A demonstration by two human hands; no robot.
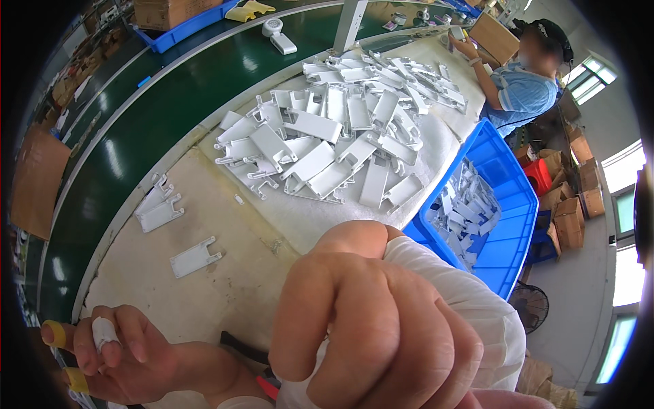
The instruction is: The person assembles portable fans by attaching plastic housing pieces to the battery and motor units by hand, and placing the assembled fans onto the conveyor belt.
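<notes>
White cloth (470, 307) — a soft bunched glove or rag — fills the near foreground, clamped in the right hand (375, 327), whose fingers curl tightly over it close to the camera. The left hand (119, 354) lies low at the left, palm up and loosely spread, two fingertips capped in yellow and one wrapped in white tape; it grips nothing. A red-handled tool (267, 386) peeks out between the two wrists. Farther on the pale worktable (225, 286) lie three loose white plastic brackets (195, 257), then a big heap of brackets (340, 136) — too many to count. One blue bin (507, 204) holds more at the right. Beyond, another person (521, 85) works beside the green conveyor belt (157, 116).
</notes>
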